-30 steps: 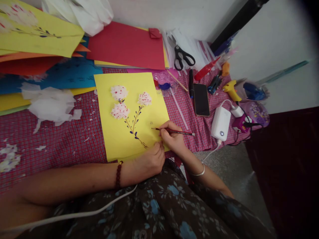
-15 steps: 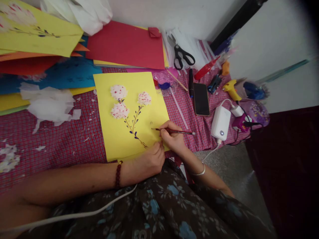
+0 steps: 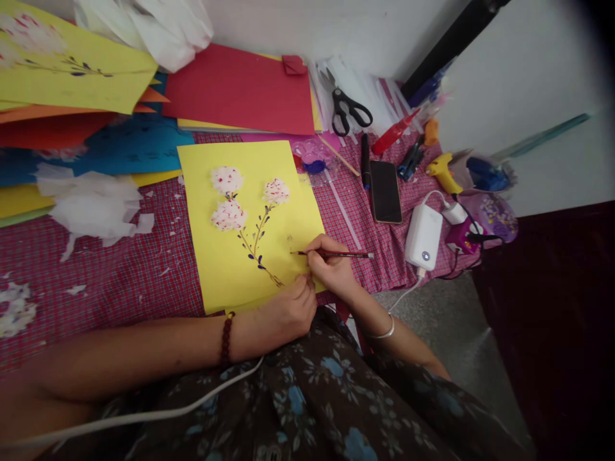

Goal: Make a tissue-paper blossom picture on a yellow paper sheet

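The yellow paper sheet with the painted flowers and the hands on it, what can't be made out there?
Head view only:
- Near edge of the yellow paper sheet: covered by the left hand.
- Tip of the thin red paintbrush: too small to tell whether it touches the paper.
- Faint mark beside the brush tip: too small to read.
- Right hand fingertips: curled under, hidden by the hand itself.
- Left forearm: cut off by the left frame edge.
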`<state>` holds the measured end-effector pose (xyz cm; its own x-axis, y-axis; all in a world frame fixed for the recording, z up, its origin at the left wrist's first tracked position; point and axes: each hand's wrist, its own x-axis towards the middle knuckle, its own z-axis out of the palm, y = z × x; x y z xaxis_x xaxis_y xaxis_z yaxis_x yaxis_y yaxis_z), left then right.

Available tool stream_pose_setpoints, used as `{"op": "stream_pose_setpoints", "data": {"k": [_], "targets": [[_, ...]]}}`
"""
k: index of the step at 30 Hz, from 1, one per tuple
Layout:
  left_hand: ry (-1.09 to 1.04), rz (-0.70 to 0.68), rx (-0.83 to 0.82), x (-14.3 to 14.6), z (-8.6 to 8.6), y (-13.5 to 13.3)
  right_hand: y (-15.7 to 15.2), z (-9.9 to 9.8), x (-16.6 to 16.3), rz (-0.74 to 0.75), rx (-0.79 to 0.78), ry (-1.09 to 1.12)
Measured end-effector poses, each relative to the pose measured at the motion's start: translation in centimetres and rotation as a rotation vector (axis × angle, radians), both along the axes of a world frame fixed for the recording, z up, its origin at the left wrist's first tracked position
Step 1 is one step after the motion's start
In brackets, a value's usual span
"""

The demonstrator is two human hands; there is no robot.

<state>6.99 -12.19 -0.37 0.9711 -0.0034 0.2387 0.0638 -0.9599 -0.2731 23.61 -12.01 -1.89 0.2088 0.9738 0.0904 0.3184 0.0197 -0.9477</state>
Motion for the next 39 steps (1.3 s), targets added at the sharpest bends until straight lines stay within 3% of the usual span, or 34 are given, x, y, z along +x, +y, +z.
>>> {"op": "stream_pose_setpoints", "data": {"k": [16, 34, 39], "targets": [[-0.022, 0.006, 0.008, -0.05, -0.52, -0.15, -0.33, -0.78, 0.08, -0.074, 0.006, -0.055], [-0.005, -0.005, -0.001, 0.0, 0.36, 0.23, -0.04, -0.11, 0.08, -0.032, 0.019, -0.067], [-0.044, 0.002, -0.002, 0.06, -0.38, 0.0, -0.07, -0.04, 0.11, -0.049, -0.014, -0.043]]}}
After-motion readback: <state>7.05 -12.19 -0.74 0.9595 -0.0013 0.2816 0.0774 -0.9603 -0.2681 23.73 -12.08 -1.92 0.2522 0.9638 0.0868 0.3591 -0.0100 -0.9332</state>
